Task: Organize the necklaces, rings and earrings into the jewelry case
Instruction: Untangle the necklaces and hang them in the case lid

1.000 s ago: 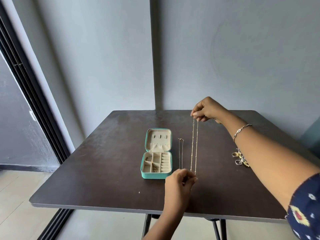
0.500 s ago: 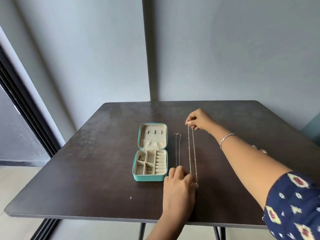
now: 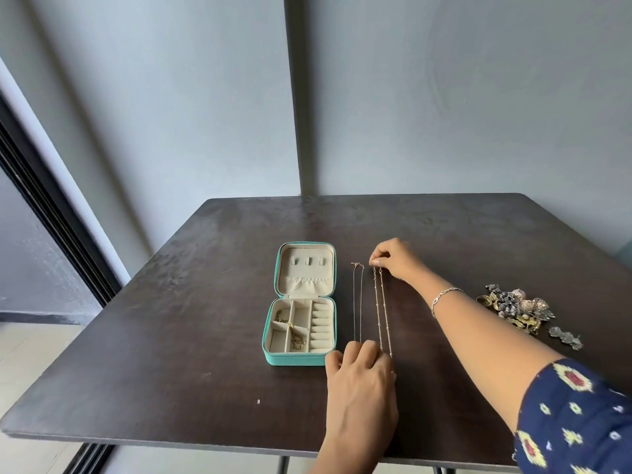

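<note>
Between the fingertips [image 3: 375, 262] of the right hand [image 3: 396, 258], pinched narrow at the far end, sits the top of a beaded gold necklace [image 3: 383, 309], which lies stretched in two close strands straight along the table [image 3: 171, 336] toward the person. The left hand [image 3: 359, 381] rests palm down at the near end, fingers together and lightly curled over the lower ends of the chains; whether it actually grips them cannot be told, since the hand covers that spot. Just left of the beaded necklace, parallel to it and apart from it, lies a thinner necklace [image 3: 357, 302], its clasp at the far end.

Left again, near the thin chain, stands the teal jewelry case [image 3: 301, 302], open flat, lid part away from the person. Its cream lining shows a gathered pocket and three small tabs in the lid, and in the base a set of divided compartments with ring rolls along the right side. A gold chain [image 3: 290, 331] lies across the left compartments.

On the right wrist is a silver bracelet [image 3: 444, 297]; the arm ends in a navy patterned sleeve [image 3: 574, 422]. Beyond the forearm, well apart from the case, a pile of rings and earrings [image 3: 516, 307] sits on the tabletop, with a smaller dark piece [image 3: 566, 336] just beside it.

The table is dark brown, matte, smudged in places, with a tiny pale speck [image 3: 258, 401] near its front edge. It stands close to a corner of grey-blue walls [image 3: 444, 97]. At far left runs a dark door frame [image 3: 51, 213], with pale floor tiles [image 3: 30, 354] below.
</note>
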Available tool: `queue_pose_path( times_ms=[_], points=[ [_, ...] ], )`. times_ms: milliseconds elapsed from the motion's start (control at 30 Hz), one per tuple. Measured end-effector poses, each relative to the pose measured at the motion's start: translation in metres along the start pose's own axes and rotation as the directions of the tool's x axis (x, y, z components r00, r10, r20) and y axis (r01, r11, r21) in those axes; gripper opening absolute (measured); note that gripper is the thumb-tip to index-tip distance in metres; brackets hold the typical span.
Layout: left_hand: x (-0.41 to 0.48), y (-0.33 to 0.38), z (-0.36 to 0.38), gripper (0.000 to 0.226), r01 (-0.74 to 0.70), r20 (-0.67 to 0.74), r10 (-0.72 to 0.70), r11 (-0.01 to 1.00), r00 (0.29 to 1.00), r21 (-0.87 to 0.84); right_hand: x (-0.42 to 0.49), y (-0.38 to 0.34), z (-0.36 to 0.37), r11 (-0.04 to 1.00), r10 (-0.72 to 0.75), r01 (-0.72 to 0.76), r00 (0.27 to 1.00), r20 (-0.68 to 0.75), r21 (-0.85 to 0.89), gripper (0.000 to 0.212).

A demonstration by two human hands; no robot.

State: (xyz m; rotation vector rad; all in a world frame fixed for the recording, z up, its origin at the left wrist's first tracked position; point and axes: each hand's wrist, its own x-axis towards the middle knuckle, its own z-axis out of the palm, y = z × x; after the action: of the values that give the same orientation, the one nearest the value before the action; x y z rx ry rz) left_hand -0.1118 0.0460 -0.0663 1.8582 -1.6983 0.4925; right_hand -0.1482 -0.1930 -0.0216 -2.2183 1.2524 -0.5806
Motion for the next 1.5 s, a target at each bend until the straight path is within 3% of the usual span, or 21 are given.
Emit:
queue_pose_path(
  times_ms=[500, 733, 900, 1100, 1267, 1333, 1500],
  points=[
    [0.001, 0.000, -0.001, 0.014, -0.008, 0.016, 0.008, 1.000, 1.000, -0.023, 0.002, 0.010, 0.010, 0.997, -0.008, 0.013, 0.998, -0.066, 0.071, 0.009],
    [0.001, -0.001, -0.006, 0.020, 0.043, 0.003, -0.043, 0.998, 0.999, -0.056, -0.005, 0.005, 0.002, 0.966, 0.046, -0.041, 0.999, -0.017, 0.256, 0.007],
    [0.000, -0.001, -0.011, 0.010, 0.093, -0.106, -0.105, 0.990, 0.989, -0.110, -0.021, -0.004, -0.003, 0.976, -0.061, 0.083, 0.992, -0.113, 0.200, 0.005],
    [-0.003, -0.015, -0.021, 0.007, 0.293, -0.202, -0.355, 0.914, 0.913, -0.282, -0.053, -0.044, -0.010, 0.947, -0.229, 0.260, 0.959, -0.168, 0.191, 0.012],
    [0.005, -0.057, -0.040, 0.021, 0.450, -0.247, -0.529, 0.836, 0.812, -0.314, -0.076, -0.084, -0.006, 0.921, -0.334, 0.334, 0.942, -0.037, 0.199, 0.017],
    [0.009, -0.076, -0.045, 0.015, 0.518, -0.216, -0.597, 0.789, 0.772, -0.330, -0.082, -0.098, 0.002, 0.919, -0.356, 0.339, 0.933, 0.053, 0.199, 0.022],
    [0.004, -0.103, -0.049, 0.003, 0.616, -0.097, -0.677, 0.711, 0.729, -0.339, -0.095, -0.120, 0.025, 0.938, -0.348, 0.341, 0.917, 0.195, 0.066, 0.006]
  ],
)
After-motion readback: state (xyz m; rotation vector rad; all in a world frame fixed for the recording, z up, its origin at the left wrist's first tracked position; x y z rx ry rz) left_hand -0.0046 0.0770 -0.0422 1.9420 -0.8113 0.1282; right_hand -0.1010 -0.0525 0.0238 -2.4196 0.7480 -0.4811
